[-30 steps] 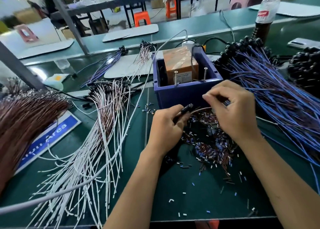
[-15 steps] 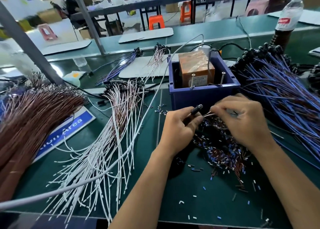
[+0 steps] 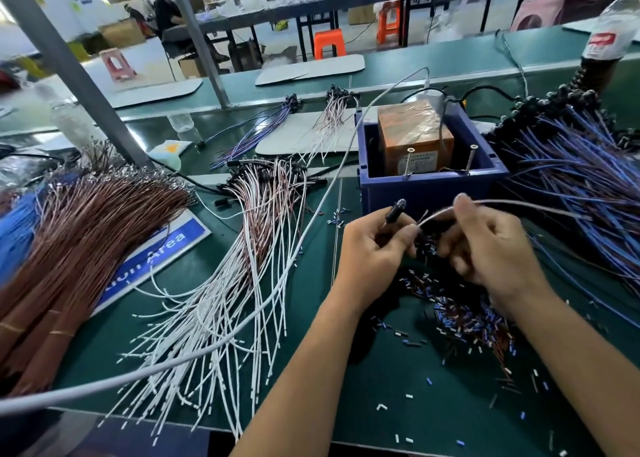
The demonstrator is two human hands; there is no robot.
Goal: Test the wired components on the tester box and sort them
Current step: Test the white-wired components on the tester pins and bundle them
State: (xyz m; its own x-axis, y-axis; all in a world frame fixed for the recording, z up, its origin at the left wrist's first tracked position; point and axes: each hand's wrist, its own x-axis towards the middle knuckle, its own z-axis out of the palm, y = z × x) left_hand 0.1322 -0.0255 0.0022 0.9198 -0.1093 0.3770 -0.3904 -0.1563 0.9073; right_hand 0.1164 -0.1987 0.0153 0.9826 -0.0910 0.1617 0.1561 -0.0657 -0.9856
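The left hand (image 3: pixel 372 248) pinched the component's black head (image 3: pixel 394 211), tip up, while the right hand (image 3: pixel 485 245) gripped its pale wire (image 3: pixel 502 204), apparently stretching the lead ready for the tester box (image 3: pixel 429 183) just beyond both hands.

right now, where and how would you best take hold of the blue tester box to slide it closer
Probably by the blue tester box's near wall, coming from the front: it faces the hands, its rim is bare and straight, and nothing stands before it. The right side is crowded by blue wires, and two upright screws sit just inside the rim, so keep the grip between them.
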